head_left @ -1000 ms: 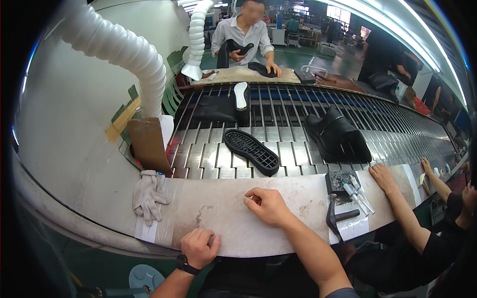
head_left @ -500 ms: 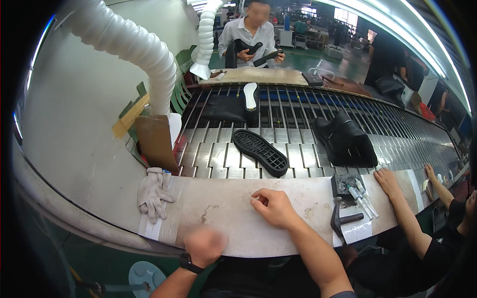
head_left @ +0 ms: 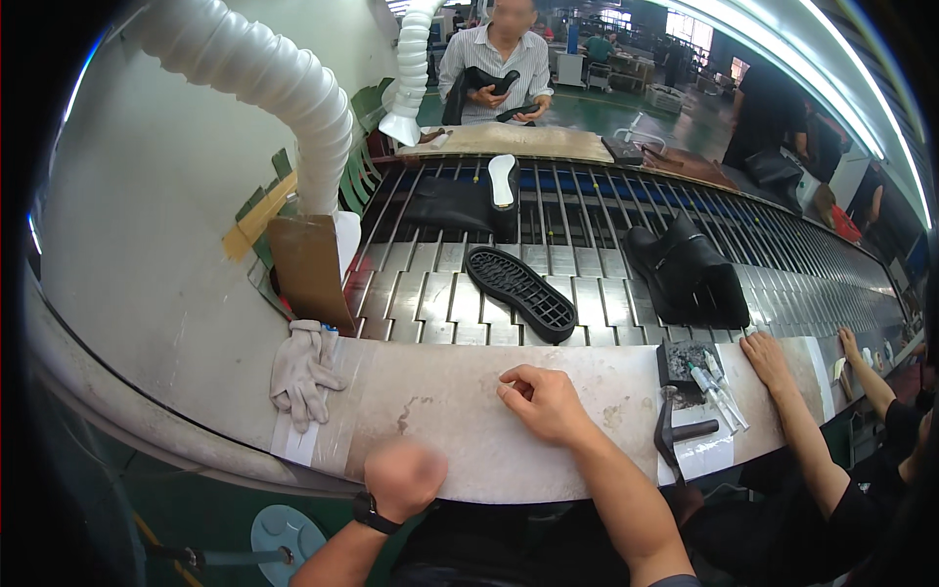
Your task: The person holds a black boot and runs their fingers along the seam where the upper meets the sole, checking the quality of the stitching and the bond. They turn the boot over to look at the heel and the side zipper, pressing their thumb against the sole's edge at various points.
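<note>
Two hands of the person show at the near edge of the counter (head_left: 440, 430), a pale worn strip that runs along a slatted metal conveyor (head_left: 587, 284). The right hand (head_left: 544, 401) rests on the counter with its fingers curled inward in a loose closed grip; whether anything small sits inside it cannot be told. The left hand (head_left: 404, 476) is blurred at the counter's near rim, balled up, and its grip cannot be made out; one dark watch (head_left: 368, 511) circles that wrist. Nearest beyond the right hand lies one black shoe sole (head_left: 519, 292), tread up, slanted across the slats and apart from the hand. One pair of white work gloves (head_left: 302, 370) lies on the counter's left end. To the right lies one hammer (head_left: 675, 430), just beside a small dark tray (head_left: 685, 364). One black boot (head_left: 687, 274) stands on the conveyor at right, and one white insole (head_left: 503, 181) lies farther back. A co-worker's hand (head_left: 765, 358) presses flat on the counter beside the tray.
</note>
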The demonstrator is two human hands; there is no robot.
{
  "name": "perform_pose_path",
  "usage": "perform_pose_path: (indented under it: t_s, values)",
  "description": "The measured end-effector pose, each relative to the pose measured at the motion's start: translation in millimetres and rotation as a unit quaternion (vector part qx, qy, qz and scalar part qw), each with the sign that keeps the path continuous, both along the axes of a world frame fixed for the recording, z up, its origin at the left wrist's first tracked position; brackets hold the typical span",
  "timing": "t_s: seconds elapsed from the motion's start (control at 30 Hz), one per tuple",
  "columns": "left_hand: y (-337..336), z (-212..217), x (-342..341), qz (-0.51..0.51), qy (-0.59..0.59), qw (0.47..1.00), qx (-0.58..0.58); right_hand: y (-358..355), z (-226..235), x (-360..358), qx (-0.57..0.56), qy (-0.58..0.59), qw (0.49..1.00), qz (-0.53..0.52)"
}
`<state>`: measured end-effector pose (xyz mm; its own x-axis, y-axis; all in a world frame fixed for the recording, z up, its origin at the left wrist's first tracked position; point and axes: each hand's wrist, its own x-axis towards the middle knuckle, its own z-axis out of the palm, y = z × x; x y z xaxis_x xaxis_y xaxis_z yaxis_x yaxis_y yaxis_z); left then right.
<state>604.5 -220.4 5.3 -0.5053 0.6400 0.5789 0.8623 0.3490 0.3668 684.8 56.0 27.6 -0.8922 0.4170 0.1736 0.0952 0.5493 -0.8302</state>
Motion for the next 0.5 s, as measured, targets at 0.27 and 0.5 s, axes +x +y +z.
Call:
perform_pose_path:
  t_s: [0.27,0.5]
  values:
    - [6,-4,-5,-0.025,-0.015,0.999,0.017,2,-6,-2,0.002,-0.002,1.0,0.0]
    - [7,-10,-5,-0.015,-0.009,1.0,0.013,5,-11,-4,0.009,0.002,1.0,0.012]
